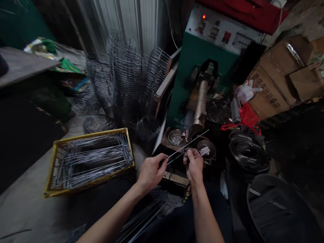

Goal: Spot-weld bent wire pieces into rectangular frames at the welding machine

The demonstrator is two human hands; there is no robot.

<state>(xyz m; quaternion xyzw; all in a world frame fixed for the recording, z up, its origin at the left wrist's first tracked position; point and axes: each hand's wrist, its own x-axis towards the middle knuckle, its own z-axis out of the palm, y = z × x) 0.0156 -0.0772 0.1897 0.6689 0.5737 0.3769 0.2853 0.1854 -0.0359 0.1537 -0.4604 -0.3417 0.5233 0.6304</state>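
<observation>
My left hand [151, 172] is closed on the near end of a thin metal wire rod [188, 145] that slants up to the right. My right hand [193, 164] pinches the same rod near its middle, fingers together. Both hands hover just in front of a green welding machine [192, 70] with a brass-coloured electrode arm [201, 102]. Under the arm sits a small round dish of tiny metal parts [175, 137]. More wire rods [140, 223] lie across my lap.
A yellow crate [52, 171] of bent wire pieces sits on the floor at left, with stacked wire baskets [128, 78] behind it. Coiled wire [248, 152] and black tubs [285, 223] stand at right. Cardboard boxes [276, 80] and a red bag [248, 116] lie beyond.
</observation>
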